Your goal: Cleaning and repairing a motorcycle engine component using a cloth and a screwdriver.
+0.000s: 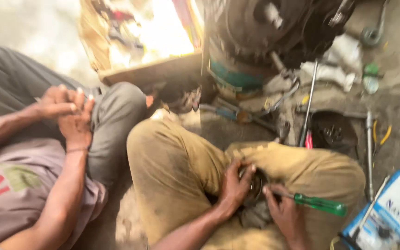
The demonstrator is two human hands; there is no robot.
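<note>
I sit cross-legged in tan trousers. My left hand grips a dark round metal part resting in my lap on a grey rag. My right hand holds a screwdriver with a green handle, its tip pointed into the round part. The picture is blurred, so the part's detail is hard to make out.
Another person sits at my left in grey trousers, their hands clasped together. Ahead stands a dark greasy engine. Long tools, pliers and a blue-and-white box lie on the dirty floor at right.
</note>
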